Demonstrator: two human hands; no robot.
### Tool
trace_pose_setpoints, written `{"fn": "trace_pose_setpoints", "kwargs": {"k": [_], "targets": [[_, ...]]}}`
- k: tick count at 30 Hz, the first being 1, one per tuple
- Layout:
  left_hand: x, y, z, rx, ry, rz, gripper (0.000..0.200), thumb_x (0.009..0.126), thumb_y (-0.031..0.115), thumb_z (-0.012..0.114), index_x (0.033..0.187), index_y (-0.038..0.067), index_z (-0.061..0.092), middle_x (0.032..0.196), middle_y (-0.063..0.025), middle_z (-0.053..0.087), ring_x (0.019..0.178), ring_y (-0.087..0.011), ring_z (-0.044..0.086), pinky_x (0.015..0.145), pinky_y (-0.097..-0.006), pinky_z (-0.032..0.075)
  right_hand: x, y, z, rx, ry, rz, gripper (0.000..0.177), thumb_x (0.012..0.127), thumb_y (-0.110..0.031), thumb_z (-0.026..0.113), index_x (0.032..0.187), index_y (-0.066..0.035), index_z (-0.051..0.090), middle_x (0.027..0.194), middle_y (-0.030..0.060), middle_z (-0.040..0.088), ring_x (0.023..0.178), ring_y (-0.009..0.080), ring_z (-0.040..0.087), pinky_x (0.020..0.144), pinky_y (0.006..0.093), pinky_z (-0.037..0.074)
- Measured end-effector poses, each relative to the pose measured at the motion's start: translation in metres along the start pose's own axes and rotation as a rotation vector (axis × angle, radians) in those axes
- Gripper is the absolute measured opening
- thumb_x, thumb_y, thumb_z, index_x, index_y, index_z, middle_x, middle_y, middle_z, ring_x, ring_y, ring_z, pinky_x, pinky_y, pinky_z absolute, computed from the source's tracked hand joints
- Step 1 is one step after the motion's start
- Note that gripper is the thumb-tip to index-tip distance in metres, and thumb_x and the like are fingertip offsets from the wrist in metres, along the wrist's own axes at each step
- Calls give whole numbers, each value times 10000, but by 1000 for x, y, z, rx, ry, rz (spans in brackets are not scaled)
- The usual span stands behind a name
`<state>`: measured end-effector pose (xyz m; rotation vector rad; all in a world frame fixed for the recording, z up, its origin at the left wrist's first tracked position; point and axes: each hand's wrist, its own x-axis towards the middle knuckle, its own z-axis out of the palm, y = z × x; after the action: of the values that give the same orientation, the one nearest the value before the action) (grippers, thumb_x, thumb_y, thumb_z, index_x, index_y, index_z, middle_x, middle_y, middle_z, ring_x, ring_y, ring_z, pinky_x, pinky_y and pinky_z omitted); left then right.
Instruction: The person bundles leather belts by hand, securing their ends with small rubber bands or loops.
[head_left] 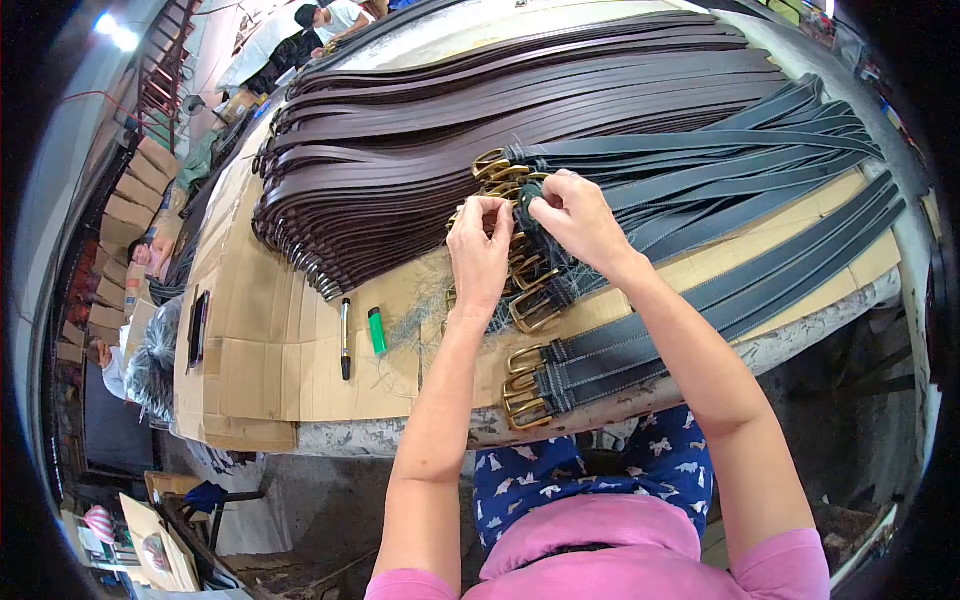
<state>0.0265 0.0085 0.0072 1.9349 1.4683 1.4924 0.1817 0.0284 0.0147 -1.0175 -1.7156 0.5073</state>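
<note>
My left hand (482, 250) is closed in a pinch above the brass buckles; whatever its fingertips hold, if anything, is too small to name. Close beside it, my right hand (580, 215) is closed with the thumb against a small dark greenish thing (529, 203), whose kind I cannot make out. Around both hands lie dark grey-blue belts (690, 150) with pale edge stitching. A brass buckle (490, 163) shows just past my fingers, and another buckle (535, 310) lies below them. Loose threads (425, 305) are scattered left of my left forearm.
Dark brown belts (400, 120) fill the table's far side. A green lighter (377, 331) and a marker (346, 340) lie on the cardboard (260, 360). More grey-blue belts (640, 350) lie along the near edge. Other people (335, 20) are in the background.
</note>
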Motion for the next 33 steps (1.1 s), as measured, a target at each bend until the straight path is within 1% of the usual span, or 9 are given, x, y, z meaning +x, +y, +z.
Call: {"fn": "trace_pose_setpoints", "kwargs": {"k": [3,6,9,20,22,25,26,31,33], "targets": [[0,1,0,10,1,13,162,929,133,612,908,-26,590,825,-135,639,736,-228,622,698,-348,495,1,1,1,-5,-20,21,221,803,-125,615,724,59,524,697,128,505,621,216,494,583,346,411],[0,3,-1,22,5,13,165,933,137,609,910,-26,589,824,-134,638,738,-225,620,700,-346,494,1,-3,0,26,-15,57,244,771,-132,622,671,67,522,701,197,528,660,336,538,621,422,437],[-1,5,0,16,10,17,168,937,140,605,913,-25,589,820,-131,634,736,-222,616,700,-345,493,0,2,1,26,-41,53,219,809,-117,613,723,60,518,715,116,492,631,198,482,582,336,401],[6,6,-5,17,120,-3,176,906,152,645,925,-18,604,797,-96,634,738,-216,614,699,-342,487,-2,4,-2,80,11,75,234,845,-128,618,735,43,503,692,67,473,633,145,453,577,304,381],[8,7,-18,162,90,32,192,855,133,708,966,-6,637,916,-97,683,851,-173,643,786,-304,503,-4,8,-3,154,55,105,228,875,-134,617,752,30,515,687,26,484,640,102,441,575,283,374],[7,14,-32,280,-140,252,275,795,126,748,1026,12,651,1077,-128,667,1027,-245,630,903,-351,478,-7,24,-1,317,114,201,180,941,-138,598,817,-11,567,739,-55,532,683,16,433,593,226,366],[5,17,-36,200,-275,155,369,766,159,774,1086,24,651,1182,-138,628,1138,-284,581,982,-379,437,-8,27,-1,390,134,222,178,926,-137,605,822,3,568,721,-24,528,667,43,449,595,244,381],[9,3,-38,230,-381,369,282,866,111,678,1126,11,641,1153,-148,638,1079,-269,610,922,-352,472,-12,27,-4,503,263,136,152,900,-96,610,836,35,567,742,43,541,689,95,509,653,262,431],[14,4,-36,219,-360,289,241,918,99,615,1140,9,639,1060,-134,662,961,-229,637,839,-325,496,-15,18,-10,438,292,71,108,887,-43,606,832,38,562,812,71,571,745,130,543,704,267,447]]}}
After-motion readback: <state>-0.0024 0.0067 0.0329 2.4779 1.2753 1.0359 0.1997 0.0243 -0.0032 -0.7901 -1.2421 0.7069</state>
